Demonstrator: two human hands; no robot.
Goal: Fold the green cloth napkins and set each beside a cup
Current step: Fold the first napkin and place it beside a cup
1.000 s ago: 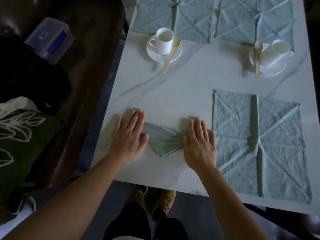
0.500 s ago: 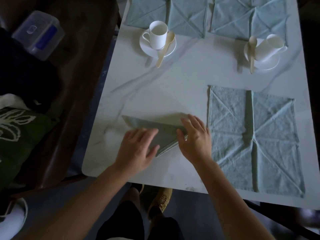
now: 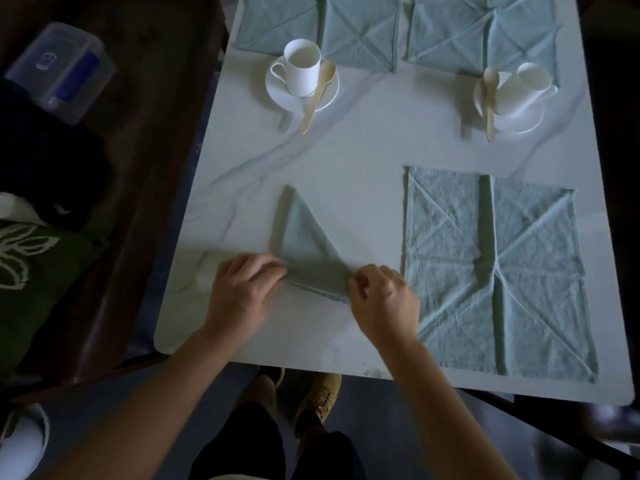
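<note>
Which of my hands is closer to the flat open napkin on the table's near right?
Right. Your right hand is just beside the open napkin's left edge, pinching the folded napkin. Your left hand grips the fold's opposite corner, farther away.

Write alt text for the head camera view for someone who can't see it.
Two hands, left and right, pinch the near corners of a folded napkin on a white table. Three flat napkins and two cups on saucers with spoons lie beyond.
</note>
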